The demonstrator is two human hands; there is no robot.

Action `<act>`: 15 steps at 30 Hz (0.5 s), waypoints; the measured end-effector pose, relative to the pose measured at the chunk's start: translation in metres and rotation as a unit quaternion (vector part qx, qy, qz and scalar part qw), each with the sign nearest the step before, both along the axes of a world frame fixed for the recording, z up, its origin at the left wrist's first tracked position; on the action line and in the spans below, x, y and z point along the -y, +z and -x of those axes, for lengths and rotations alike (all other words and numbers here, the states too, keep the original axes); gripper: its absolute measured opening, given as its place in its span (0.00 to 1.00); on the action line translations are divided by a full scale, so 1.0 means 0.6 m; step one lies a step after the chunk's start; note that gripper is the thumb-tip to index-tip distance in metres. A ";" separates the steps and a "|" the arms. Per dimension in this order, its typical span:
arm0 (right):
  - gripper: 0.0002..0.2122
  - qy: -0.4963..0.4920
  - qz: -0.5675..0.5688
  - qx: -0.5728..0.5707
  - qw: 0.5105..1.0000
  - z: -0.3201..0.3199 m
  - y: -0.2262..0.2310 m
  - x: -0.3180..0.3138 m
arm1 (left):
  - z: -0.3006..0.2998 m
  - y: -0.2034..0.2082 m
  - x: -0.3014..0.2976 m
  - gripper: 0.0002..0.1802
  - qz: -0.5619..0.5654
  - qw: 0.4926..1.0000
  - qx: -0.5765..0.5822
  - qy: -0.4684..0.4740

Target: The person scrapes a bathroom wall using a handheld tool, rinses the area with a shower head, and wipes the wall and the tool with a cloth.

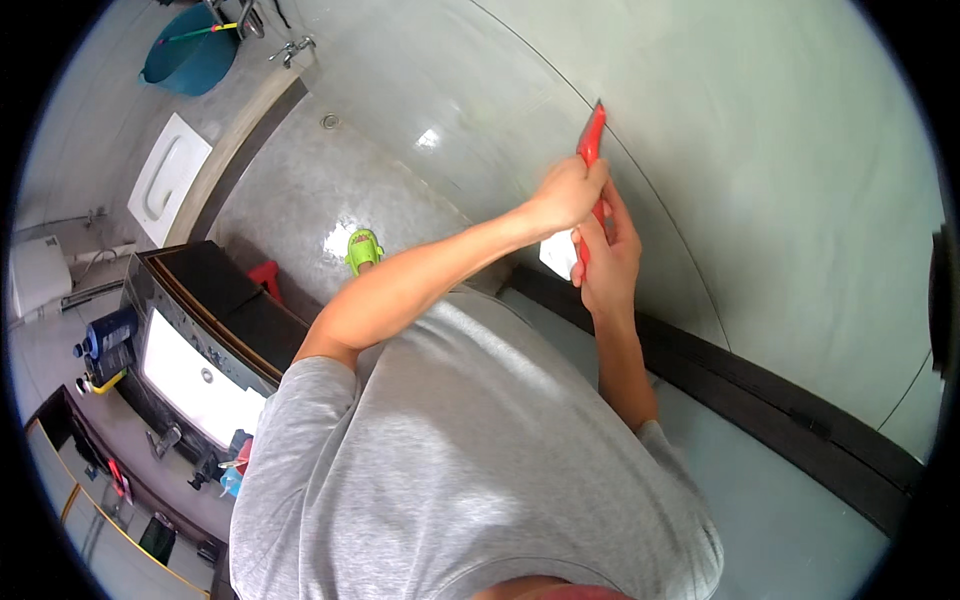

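A slim red hand tool with a small dark tip, a grout scraper by its look [591, 133], reaches up to a thin dark joint line [655, 185] in the pale green wall tiles. Its tip is at that line. Around the middle of the tool my left hand [567, 195] is closed. Just below, my right hand [612, 258] wraps round the lower handle, whose red end shows between the fingers. Beside my right hand is a white piece that looks like paper or tissue [557, 256]; whether my fingers hold it I cannot tell.
A dark threshold strip [740, 375] runs along the wall's foot at right. To the left stand a dark vanity with a white sink [195, 375], a white squat toilet [170, 178] and a blue tub [190, 55]. My green slipper [363, 250] rests on the grey floor.
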State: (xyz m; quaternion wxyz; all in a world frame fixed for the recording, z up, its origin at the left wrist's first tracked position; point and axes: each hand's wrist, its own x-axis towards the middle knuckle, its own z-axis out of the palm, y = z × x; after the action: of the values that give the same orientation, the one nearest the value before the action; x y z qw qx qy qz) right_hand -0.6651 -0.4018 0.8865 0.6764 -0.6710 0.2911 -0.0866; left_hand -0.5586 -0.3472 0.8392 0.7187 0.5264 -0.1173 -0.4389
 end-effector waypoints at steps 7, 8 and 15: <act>0.26 0.000 0.003 0.003 1.000 0.006 -0.003 0.004 | 0.006 -0.004 0.007 0.27 -0.003 0.999 0.044 0.004; 0.26 -0.006 0.010 -0.004 1.000 0.007 -0.001 0.005 | 0.014 -0.016 0.020 0.27 0.005 0.997 0.070 0.023; 0.26 -0.005 -0.014 0.024 1.000 0.011 -0.016 0.001 | 0.017 -0.012 0.019 0.26 0.004 0.999 0.047 0.004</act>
State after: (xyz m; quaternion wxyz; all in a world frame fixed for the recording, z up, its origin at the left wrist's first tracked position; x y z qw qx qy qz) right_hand -0.6716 -0.4027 0.8769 0.6923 -0.6575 0.2793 -0.1021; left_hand -0.5685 -0.3585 0.8322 0.7162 0.5443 -0.1508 -0.4100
